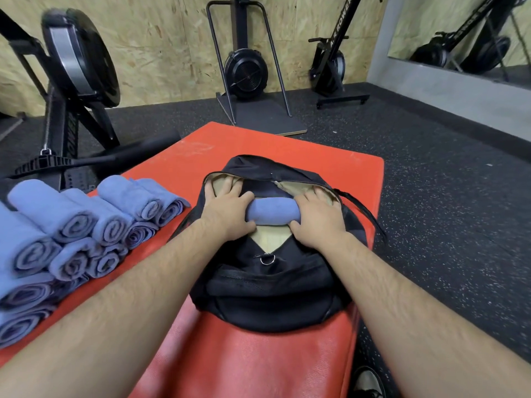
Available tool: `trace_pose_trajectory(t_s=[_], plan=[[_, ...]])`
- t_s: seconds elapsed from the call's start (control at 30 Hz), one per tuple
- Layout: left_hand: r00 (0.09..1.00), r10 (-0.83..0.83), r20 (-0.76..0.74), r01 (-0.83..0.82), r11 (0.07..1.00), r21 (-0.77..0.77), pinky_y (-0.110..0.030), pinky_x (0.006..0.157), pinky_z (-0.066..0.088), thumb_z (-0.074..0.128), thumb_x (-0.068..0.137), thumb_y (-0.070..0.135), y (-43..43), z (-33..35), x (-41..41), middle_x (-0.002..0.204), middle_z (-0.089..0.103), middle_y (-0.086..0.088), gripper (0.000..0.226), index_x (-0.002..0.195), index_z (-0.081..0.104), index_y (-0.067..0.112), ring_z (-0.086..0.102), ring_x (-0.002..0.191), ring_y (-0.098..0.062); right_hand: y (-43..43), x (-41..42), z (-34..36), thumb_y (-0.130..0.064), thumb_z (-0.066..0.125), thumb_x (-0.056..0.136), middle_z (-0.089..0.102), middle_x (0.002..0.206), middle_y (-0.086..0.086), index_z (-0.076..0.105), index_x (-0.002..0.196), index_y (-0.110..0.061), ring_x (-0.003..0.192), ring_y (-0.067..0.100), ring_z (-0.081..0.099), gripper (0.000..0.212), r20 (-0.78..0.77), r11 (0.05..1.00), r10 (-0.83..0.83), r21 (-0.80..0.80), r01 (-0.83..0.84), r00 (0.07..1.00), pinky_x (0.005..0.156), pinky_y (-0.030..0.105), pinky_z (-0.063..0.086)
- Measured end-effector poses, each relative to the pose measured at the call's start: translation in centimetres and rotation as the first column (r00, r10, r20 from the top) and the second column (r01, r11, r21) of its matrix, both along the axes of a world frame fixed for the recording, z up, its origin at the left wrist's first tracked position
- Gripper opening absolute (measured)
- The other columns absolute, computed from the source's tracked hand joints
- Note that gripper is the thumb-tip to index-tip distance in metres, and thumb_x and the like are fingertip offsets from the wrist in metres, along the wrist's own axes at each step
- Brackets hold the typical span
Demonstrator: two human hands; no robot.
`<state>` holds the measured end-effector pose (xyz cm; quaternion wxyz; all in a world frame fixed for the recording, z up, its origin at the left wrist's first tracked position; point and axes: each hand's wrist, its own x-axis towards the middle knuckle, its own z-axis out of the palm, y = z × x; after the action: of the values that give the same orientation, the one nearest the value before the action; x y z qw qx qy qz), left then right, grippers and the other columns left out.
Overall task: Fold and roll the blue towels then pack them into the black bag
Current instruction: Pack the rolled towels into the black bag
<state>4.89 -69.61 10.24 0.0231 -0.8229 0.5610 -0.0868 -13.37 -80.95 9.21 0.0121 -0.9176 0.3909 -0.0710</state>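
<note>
We log an OSB wall (161,47) across the top, speckled black rubber floor (445,202) at right, a rowing machine (80,58) upper left, a fan-wheel machine (246,73) top centre, a mirror (459,30) upper right.

Even indoor light, soft blur, wide-angle distortion
</note>
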Motion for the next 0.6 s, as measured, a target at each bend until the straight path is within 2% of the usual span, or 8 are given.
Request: trace_pose_trajectory(t_s=[0.1, 0.17, 0.23, 0.3, 0.37, 0.47, 0.6], plan=[[0.998, 0.036, -0.056, -0.042, 0.994, -0.104, -0.065, 0.105, 0.027, 0.054, 0.088, 0.039, 0.0, -1.2, -0.2, 0.132, 0.05, 0.001, 0.051, 0.135, 0.04, 0.027, 0.034, 0.131, -0.024, 0.0, 0.7, -0.3, -0.046, 0.057, 0.09, 0.052, 0.128, 0.003, 0.052, 0.132, -0.023, 0.125, 0.026, 0.046, 0.049, 0.028, 0.999, -0.044, 0.0, 0.044, 0.999, 0.099, 0.044, 0.045], [0.991, 0.048, -0.124, -0.067, 0.987, -0.149, -0.064, 0.101, 0.033, 0.053, 0.091, 0.029, -0.2, -1.6, -0.4, 0.13, 0.052, 0.002, 0.05, 0.138, 0.035, 0.028, 0.036, 0.128, -0.023, 0.1, 1.2, -0.4, -0.048, 0.057, 0.09, 0.048, 0.131, 0.006, 0.053, 0.131, -0.021, 0.126, 0.029, 0.044, 0.049, 0.018, 0.997, -0.073, -0.002, 0.073, 0.997, 0.102, 0.043, 0.043], [0.991, 0.048, -0.123, -0.07, 0.981, -0.18, -0.065, 0.098, 0.036, 0.054, 0.092, 0.025, -0.4, -1.8, -0.5, 0.132, 0.048, 0.0, 0.046, 0.134, 0.035, 0.027, 0.034, 0.129, -0.023, 0.1, 1.5, -0.5, -0.041, 0.055, 0.09, 0.036, 0.144, 0.01, 0.051, 0.132, -0.018, 0.135, 0.033, 0.032, 0.048, 0.02, 0.996, -0.086, -0.016, 0.086, 0.996, 0.108, 0.047, 0.037], [0.995, 0.054, -0.089, -0.068, 0.983, -0.169, -0.069, 0.097, 0.036, 0.054, 0.09, 0.023, -0.5, -2.0, -0.7, 0.137, 0.041, -0.004, 0.043, 0.13, 0.038, 0.024, 0.027, 0.135, -0.026, 0.1, 1.9, -0.5, -0.032, 0.055, 0.089, 0.018, 0.157, 0.011, 0.045, 0.134, -0.017, 0.145, 0.037, 0.017, 0.048, 0.044, 0.995, -0.096, -0.014, 0.097, 0.994, 0.114, 0.053, 0.028], [0.995, 0.061, -0.074, -0.072, 0.985, -0.159, -0.072, 0.098, 0.033, 0.052, 0.09, 0.021, -0.3, -2.5, -0.7, 0.144, 0.035, -0.009, 0.042, 0.13, 0.041, 0.024, 0.019, 0.14, -0.029, 0.0, 2.3, -0.7, -0.027, 0.059, 0.09, 0.012, 0.161, 0.009, 0.041, 0.135, -0.019, 0.148, 0.037, 0.012, 0.049, 0.054, 0.992, -0.109, -0.064, 0.113, 0.993, 0.114, 0.054, 0.026], [0.996, 0.074, -0.059, -0.083, 0.983, -0.164, -0.072, 0.101, 0.03, 0.053, 0.091, 0.022, -0.2, -3.0, -0.6, 0.156, 0.024, -0.012, 0.047, 0.136, 0.042, 0.027, 0.012, 0.146, -0.031, -0.3, 2.8, -1.0, -0.023, 0.068, 0.086, 0.015, 0.163, 0.007, 0.044, 0.132, -0.02, 0.149, 0.036, 0.016, 0.052, 0.033, 0.967, -0.165, -0.189, 0.168, 0.986, 0.107, 0.056, 0.033], [0.994, 0.088, -0.061, -0.097, 0.981, -0.17, -0.072, 0.105, 0.025, 0.056, 0.091, 0.023, -0.4, -3.2, -0.9, 0.162, 0.016, -0.012, 0.045, 0.134, 0.043, 0.027, 0.008, 0.15, -0.032, -0.3, 3.3, -1.1, -0.027, 0.07, 0.086, 0.018, 0.163, 0.008, 0.056, 0.122, -0.019, 0.149, 0.035, 0.019, 0.04, 0.025, 0.94, -0.239, -0.244, 0.238, 0.971, 0.105, 0.056, 0.037]])
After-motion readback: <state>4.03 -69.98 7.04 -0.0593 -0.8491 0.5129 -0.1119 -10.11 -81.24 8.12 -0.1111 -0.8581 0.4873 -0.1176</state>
